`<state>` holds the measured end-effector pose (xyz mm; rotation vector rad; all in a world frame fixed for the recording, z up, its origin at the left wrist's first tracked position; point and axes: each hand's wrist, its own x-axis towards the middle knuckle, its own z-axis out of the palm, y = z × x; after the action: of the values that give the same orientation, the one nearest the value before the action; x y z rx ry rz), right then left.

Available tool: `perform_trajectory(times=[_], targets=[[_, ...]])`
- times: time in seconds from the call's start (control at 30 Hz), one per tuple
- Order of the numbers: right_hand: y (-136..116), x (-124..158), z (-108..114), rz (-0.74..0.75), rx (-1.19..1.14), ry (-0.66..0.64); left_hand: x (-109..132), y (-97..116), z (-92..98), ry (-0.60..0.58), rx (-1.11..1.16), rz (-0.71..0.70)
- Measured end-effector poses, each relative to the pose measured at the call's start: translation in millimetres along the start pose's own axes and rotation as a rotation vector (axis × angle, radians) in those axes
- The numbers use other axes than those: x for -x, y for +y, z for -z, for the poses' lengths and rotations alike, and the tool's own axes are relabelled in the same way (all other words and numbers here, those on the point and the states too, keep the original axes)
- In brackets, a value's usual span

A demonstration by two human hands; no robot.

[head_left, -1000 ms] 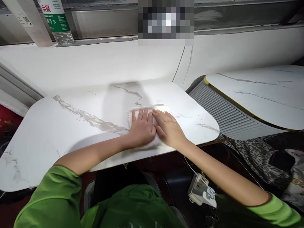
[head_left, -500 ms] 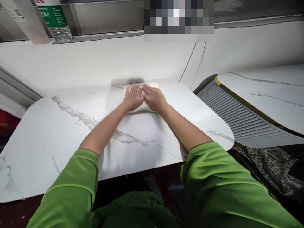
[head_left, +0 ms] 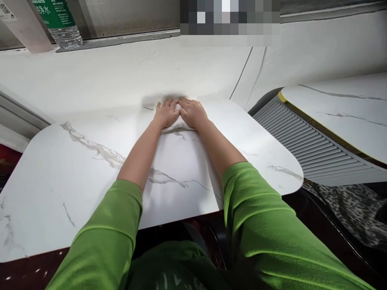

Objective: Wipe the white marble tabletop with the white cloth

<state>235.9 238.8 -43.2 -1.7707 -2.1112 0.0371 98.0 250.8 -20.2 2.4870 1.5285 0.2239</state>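
Cloth (head_left: pixel 179 125), white and thick-looking, lies at the far edge of the marbled table (head_left: pixel 90 181), near the middle of that edge, where the table meets the wall (head_left: pixel 121 76). The left hand (head_left: pixel 167 114) and right hand (head_left: pixel 193 113) rest palm down on it, side by side, fingers stretched out and pressing from above, with no pinch between fingers and thumbs that I can make out. With so little table beyond the fingertips, a further push could crumple the cloth against the wall or knock the fingers there. Being pressed rather than gripped, it could also slide from under the palms if the pressure turns uneven. Its near edge faces the table's front, and its long axis seems to run side to side, along the table's length, though the hands hide much of the outline.
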Motion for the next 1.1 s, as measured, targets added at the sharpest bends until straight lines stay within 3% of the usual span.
perform_trajectory(times=[0.13,0.27,0.7,0.9,1.1], targets=[[-1.3,8.5,-2.1,0.042,-0.034,0.025,13.0,2.8,0.4,-0.014,-0.004,0.009],[-13.4,31.3,2.6,0.067,-0.032,0.004,40.6,6.8,0.0,-0.026,-0.020,0.018],[-91.9,149.1,30.9,0.152,0.074,-0.170,183.3,13.9,5.9,-0.022,-0.038,-0.027],[-121.9,203.9,46.6,0.270,0.084,-0.170,251.3,16.6,9.9,-0.027,-0.051,-0.073],[-139.1,233.5,46.1,0.318,0.069,-0.133,289.0,21.9,14.4,-0.058,-0.023,-0.043]])
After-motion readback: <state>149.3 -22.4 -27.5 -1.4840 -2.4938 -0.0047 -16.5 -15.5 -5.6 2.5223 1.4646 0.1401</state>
